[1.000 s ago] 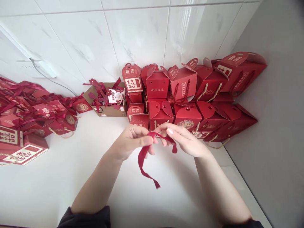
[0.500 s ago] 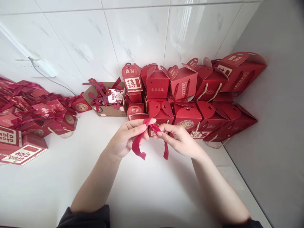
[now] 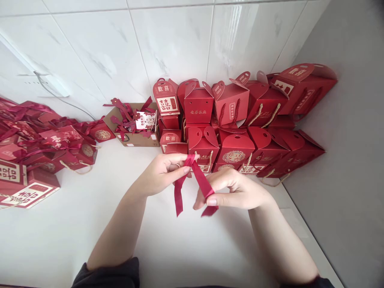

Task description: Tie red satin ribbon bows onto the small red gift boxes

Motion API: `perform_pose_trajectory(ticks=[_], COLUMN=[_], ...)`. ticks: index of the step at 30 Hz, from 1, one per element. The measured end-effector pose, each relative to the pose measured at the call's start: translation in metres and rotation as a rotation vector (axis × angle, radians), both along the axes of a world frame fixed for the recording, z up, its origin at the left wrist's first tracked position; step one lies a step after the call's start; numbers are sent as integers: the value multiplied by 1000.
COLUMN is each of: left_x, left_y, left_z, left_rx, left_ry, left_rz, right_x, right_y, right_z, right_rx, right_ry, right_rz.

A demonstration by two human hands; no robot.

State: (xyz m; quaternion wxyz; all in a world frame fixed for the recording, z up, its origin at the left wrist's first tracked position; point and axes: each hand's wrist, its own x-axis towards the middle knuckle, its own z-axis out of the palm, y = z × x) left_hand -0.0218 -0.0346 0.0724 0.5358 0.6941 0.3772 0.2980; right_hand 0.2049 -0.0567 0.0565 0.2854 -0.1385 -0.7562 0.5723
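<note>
A dark red ribbon (image 3: 201,179) stretches between my two hands above the white tabletop. My left hand (image 3: 163,172) is closed on it, pinching where it wraps over the fingers; one tail hangs below those fingertips. Lower and to the right, my right hand (image 3: 237,190) grips the other tail between thumb and fingers, its cut end sticking out under the thumb. Just behind the hands stand red gift boxes (image 3: 204,141) with curved top flaps. Whether anything else is tucked inside the left fingers is hidden.
Several red boxes with rope handles stack against the tiled wall on the right. An open cardboard box (image 3: 139,140) holds loose ribbons and cards. On the left is a pile of ribbon-tied boxes (image 3: 45,148). A grey panel (image 3: 345,160) bounds the right side.
My right hand has moved down and slightly right, drawing its ribbon tail out straight. My left hand has shifted a little, still holding the ribbon.
</note>
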Motion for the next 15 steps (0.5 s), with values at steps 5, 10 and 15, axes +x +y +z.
perform_pose_trajectory(ticks=[5,10,15], left_x=[1,3,1], left_y=[0,0,1], left_z=[-6,-3,1], left_rx=[-114,-163,-152], left_ry=[123,166,131], left_rz=[-130,-284,-389], right_x=[5,10,-2], right_y=[1,6,14], right_z=[-5,-14,-20], right_rx=[31,9,90], right_ry=[171,164,59], right_rz=[-208,-412,-489])
